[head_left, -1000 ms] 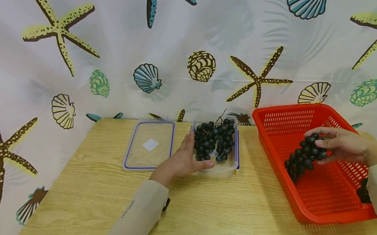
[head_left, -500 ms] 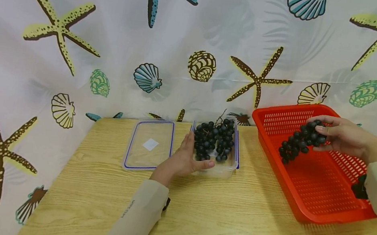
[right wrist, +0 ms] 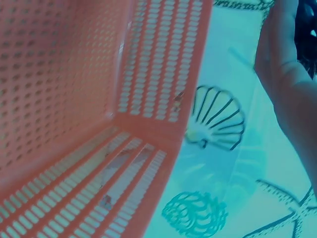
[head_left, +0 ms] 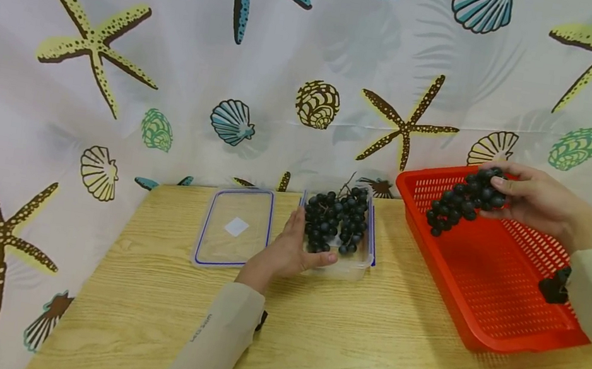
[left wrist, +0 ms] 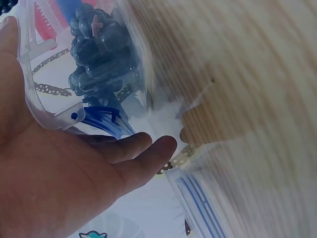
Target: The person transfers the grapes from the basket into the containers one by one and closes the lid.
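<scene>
My right hand (head_left: 541,199) holds a bunch of dark grapes (head_left: 456,203) by its upper end, with thumb and fingers around it. The bunch slants down to the left above the red plastic basket (head_left: 508,299). A clear container (head_left: 343,272) with blue clips holds more dark grapes (head_left: 325,217), and a bare stem sticks up at the back. Against the container's left side, my left hand (head_left: 286,250) rests with straight fingers, its thumb across the near side. The left wrist view shows these fingers (left wrist: 143,161) extended beside a blue clip (left wrist: 106,119).
A clear lid (head_left: 230,241) with a blue seal lies left of the container. All stand on a wooden table (head_left: 335,343). Behind it hangs a cloth (head_left: 293,50) printed with starfish and shells. The basket's rim rises along the table's right side.
My right hand has lifted the bunch of grapes up out of the basket and moved it slightly left; the bunch now hangs at a flatter slant. My left hand has stayed put.
</scene>
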A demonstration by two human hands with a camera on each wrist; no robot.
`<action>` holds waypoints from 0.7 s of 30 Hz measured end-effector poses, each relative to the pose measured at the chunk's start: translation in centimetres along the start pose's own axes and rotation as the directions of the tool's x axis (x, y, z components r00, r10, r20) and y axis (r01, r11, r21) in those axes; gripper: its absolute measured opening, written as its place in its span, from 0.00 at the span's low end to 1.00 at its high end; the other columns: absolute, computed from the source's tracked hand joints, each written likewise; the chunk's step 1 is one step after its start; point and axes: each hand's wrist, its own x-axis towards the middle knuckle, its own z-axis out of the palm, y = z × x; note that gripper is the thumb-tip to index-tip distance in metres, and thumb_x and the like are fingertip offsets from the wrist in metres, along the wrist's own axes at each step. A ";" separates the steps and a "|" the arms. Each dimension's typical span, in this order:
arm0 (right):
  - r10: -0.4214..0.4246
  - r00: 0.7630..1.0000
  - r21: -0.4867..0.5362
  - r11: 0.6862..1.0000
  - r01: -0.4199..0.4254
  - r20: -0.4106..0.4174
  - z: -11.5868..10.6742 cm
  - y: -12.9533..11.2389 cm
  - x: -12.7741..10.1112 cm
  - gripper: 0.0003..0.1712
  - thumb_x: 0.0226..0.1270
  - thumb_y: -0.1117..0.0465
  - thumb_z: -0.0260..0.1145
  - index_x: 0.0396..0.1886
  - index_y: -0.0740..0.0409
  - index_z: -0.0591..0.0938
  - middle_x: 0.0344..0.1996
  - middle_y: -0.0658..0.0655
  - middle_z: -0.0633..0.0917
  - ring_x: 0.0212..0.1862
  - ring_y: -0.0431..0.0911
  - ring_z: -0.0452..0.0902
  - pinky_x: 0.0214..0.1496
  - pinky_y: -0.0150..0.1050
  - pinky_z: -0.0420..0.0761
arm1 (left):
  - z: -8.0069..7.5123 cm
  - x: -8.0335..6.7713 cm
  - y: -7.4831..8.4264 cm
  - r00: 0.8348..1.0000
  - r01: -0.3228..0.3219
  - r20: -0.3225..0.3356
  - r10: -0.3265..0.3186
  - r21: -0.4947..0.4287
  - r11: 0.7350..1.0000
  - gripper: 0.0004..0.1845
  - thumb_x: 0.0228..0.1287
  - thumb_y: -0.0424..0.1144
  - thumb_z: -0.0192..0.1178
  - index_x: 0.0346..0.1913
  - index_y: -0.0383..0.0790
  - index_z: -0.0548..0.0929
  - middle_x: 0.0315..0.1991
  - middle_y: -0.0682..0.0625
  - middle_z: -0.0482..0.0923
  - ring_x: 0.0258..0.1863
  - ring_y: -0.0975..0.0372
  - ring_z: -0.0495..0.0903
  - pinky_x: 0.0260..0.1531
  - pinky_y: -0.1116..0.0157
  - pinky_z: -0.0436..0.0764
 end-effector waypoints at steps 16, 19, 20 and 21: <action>-0.006 0.998 0.008 1.000 0.007 -0.065 5.9 -1.7 1.9 0.12 0.79 0.66 0.56 0.55 0.52 0.81 0.56 0.59 0.76 0.53 0.52 0.80 0.50 0.54 0.83 | 0.1 -0.1 -0.1 1.000 -0.018 0.005 0.018 0.009 1.000 0.70 0.58 0.66 0.69 0.80 0.46 0.24 0.80 0.47 0.20 0.79 0.47 0.37 0.72 0.45 0.54; -0.012 0.998 0.071 0.997 0.017 -0.063 7.2 -2.0 2.5 0.12 0.78 0.67 0.58 0.54 0.53 0.82 0.56 0.59 0.76 0.53 0.52 0.80 0.49 0.54 0.83 | 0.0 -0.1 -0.1 1.000 -0.013 -0.001 0.013 0.000 1.000 0.69 0.59 0.65 0.69 0.80 0.46 0.24 0.80 0.47 0.20 0.79 0.47 0.37 0.72 0.45 0.53; -0.013 0.998 0.090 0.996 0.018 -0.059 7.6 -2.1 2.8 0.11 0.78 0.67 0.58 0.53 0.54 0.82 0.56 0.60 0.76 0.53 0.52 0.80 0.49 0.54 0.84 | 0.0 -0.1 -0.1 1.000 -0.012 -0.003 0.012 -0.004 1.000 0.69 0.59 0.64 0.69 0.80 0.47 0.24 0.80 0.47 0.20 0.79 0.47 0.36 0.72 0.45 0.53; -0.011 0.998 0.110 0.994 0.017 -0.054 8.1 -2.1 3.1 0.11 0.78 0.67 0.58 0.53 0.54 0.82 0.57 0.60 0.75 0.53 0.52 0.80 0.49 0.54 0.83 | 0.0 0.0 -0.1 1.000 -0.011 -0.006 0.011 -0.008 1.000 0.69 0.59 0.64 0.69 0.80 0.47 0.24 0.80 0.47 0.20 0.79 0.47 0.36 0.72 0.45 0.53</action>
